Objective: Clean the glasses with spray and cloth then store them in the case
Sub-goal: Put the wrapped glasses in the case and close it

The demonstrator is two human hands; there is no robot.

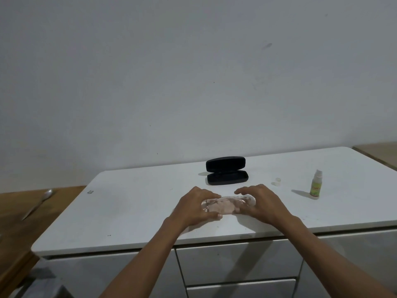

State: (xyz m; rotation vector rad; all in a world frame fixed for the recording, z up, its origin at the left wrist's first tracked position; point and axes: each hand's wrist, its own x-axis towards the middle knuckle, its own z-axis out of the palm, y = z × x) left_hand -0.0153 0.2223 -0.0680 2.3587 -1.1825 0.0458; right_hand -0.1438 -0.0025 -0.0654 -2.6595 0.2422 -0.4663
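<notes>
Both hands rest on the white desk (133, 203), near its front edge, holding a pair of clear-framed glasses (227, 204) between them. The left hand (197, 208) has its fingers curled around the left end of the glasses, thumb beneath. The right hand (261, 203) grips the right end with thumb and lower fingers; its upper fingers are spread and raised above the frame. The glasses are transparent and blurred, so whether the temples are folded cannot be told.

Just beyond the hands, toward the wall, a black glasses case (226, 171) lies open, lid raised at the far side, interior dark. To the right stands a small spray bottle (315, 184) with a green label, upright and uncapped; its clear cap (277, 181) lies between bottle and case.

On the wooden surface (12, 222) at far left lies a metal spoon (37, 204). White drawer fronts (236, 261) sit below the desk.
</notes>
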